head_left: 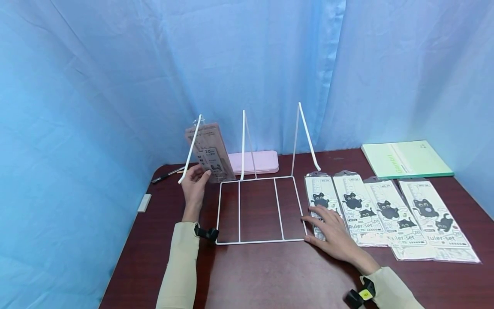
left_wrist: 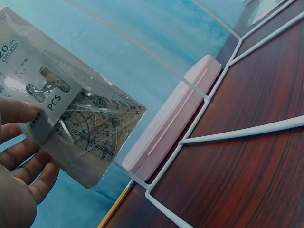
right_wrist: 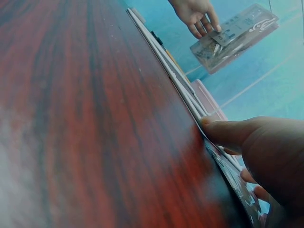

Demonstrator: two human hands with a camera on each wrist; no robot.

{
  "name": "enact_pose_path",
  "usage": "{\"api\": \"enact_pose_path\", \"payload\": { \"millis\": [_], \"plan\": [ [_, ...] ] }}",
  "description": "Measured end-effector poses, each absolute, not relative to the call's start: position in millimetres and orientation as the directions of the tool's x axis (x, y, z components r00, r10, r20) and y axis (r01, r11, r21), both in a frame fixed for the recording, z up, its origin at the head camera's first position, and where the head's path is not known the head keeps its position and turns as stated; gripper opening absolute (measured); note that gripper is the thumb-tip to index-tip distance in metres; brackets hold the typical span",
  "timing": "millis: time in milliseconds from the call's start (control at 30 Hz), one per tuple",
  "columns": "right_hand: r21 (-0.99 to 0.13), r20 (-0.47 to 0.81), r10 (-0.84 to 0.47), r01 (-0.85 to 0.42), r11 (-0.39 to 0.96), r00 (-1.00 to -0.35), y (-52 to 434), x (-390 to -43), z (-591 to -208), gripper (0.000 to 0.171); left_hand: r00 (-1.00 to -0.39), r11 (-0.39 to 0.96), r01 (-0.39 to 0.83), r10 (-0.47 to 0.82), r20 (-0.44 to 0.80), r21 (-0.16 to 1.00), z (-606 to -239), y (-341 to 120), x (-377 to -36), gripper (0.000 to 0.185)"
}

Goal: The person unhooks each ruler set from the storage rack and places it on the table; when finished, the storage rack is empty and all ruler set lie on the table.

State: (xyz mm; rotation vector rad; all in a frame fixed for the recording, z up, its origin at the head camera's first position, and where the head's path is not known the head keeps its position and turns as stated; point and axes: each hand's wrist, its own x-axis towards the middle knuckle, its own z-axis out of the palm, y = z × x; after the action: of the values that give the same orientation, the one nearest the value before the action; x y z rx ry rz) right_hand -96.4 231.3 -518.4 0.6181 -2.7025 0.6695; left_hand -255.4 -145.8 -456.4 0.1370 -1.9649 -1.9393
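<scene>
A white wire rack (head_left: 260, 242) with upright prongs stands mid-table. At its left prong, a clear-wrapped ruler set (head_left: 210, 150) on pinkish-brown backing hangs upright by its top. My left hand (head_left: 194, 184) pinches its lower part, thumb on the front. In the left wrist view a protractor and set square show through the wrap of the ruler set (left_wrist: 90, 118). Relaxed, spread fingers of my right hand (head_left: 332, 234) rest at the rack's right front corner, over the nearest cat-printed ruler set (head_left: 322, 186). In the right wrist view the right thumb (right_wrist: 228, 132) touches the wire.
More white cat-printed ruler sets (head_left: 387, 210) lie fanned to the right. Behind them lies a green notebook (head_left: 405, 159). A pink case (head_left: 266, 161) sits behind the rack by the blue curtain (head_left: 247, 56). At left are a pen (head_left: 164, 176) and a white eraser-like block (head_left: 144, 203).
</scene>
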Motion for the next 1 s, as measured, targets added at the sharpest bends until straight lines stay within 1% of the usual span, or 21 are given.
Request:
{"api": "enact_pose_path", "payload": {
  "millis": [233,367,533,1000],
  "plan": [
    [-0.380,0.362,-0.330,-0.461,0.802,-0.872,230.8,-96.2,-518.2,0.052,-0.937,-0.003,0.206,-0.289,0.196,0.979,-458.8,-143.0,-259.2,0.030],
    [-0.382,0.364,-0.330,-0.463,0.799,-0.871,230.7,-95.8,-518.7,0.052,-0.949,-0.004,0.181,-0.264,0.173,0.984,-464.3,-143.4,-259.1,0.030],
    [-0.382,0.368,-0.331,-0.465,0.799,-0.869,230.2,-95.3,-518.3,0.052,-0.957,0.033,0.131,-0.255,0.135,0.991,-473.1,-143.7,-259.2,0.031],
    [-0.377,0.367,-0.327,-0.461,0.804,-0.871,231.0,-95.5,-517.8,0.052,-0.958,0.106,0.106,-0.257,0.130,0.989,-474.3,-145.4,-254.5,0.023]
  ]
}}
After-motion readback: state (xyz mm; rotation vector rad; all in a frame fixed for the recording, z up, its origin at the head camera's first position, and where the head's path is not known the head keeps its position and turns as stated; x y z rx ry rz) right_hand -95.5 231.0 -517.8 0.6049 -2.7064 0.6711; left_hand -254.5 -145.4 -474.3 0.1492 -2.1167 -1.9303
